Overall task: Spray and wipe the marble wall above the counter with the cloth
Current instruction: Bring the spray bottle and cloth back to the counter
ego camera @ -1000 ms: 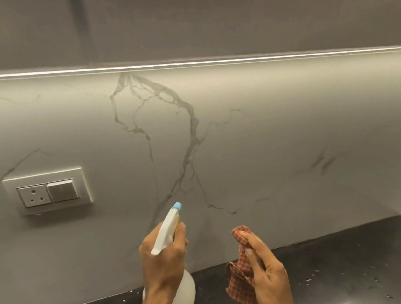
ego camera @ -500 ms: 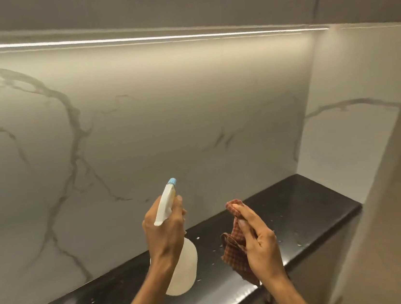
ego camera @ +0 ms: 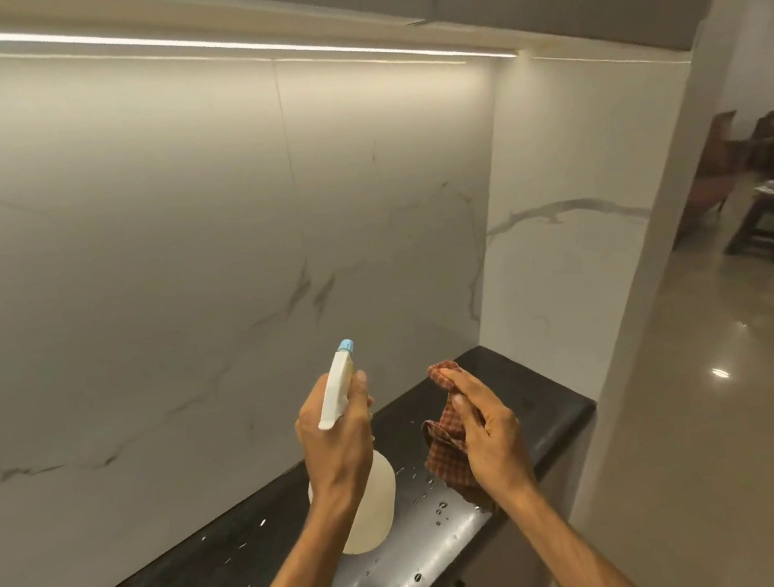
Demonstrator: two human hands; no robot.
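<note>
Droplets (ego camera: 440, 506) dot the counter (ego camera: 542, 403) below left fingers (ego camera: 360, 384) gripping spray bottle (ego camera: 373, 504), right fingers (ego camera: 465, 382) clutching cloth (ego camera: 446, 456).

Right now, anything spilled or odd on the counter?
Yes: small liquid droplets are scattered over the glossy black stone counter, mostly near the translucent white spray bottle and the red checked cloth. Likely overspray. Nothing else stands out.
</note>
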